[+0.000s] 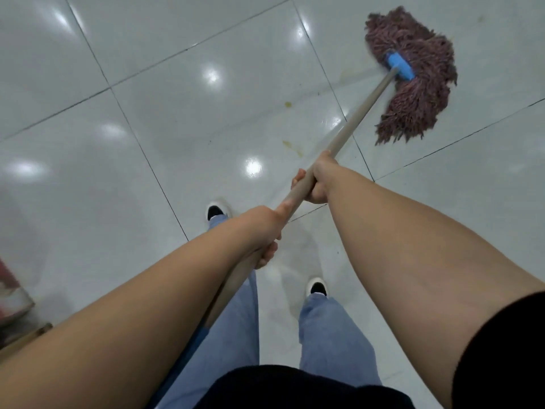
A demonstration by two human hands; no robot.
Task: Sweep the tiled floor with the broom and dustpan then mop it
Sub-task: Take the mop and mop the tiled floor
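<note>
Both hands clamp the long tan wooden mop handle (358,116), right hand (320,180) ahead of left hand (265,231) for leverage, driving the maroon string mop head (418,93) at one o'clock across stained glossy white floor tiles (165,137).

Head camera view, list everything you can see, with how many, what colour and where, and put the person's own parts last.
mop head: one, reddish-brown strings on a blue clamp, on the floor at upper right
mop handle: one, beige, running from the clamp down to both hands
floor tiles: many, glossy white with dark grout lines, throughout
yellowish stains: two or so, on the tile left of the handle
reddish object: one, blurred, left edge, cannot identify
shoes: two, white and black, centre
jeans: blue, bottom centre
black top: bottom edge
left hand: grip on the handle, lower down
right hand: grip on the handle, nearer the mop head
</note>
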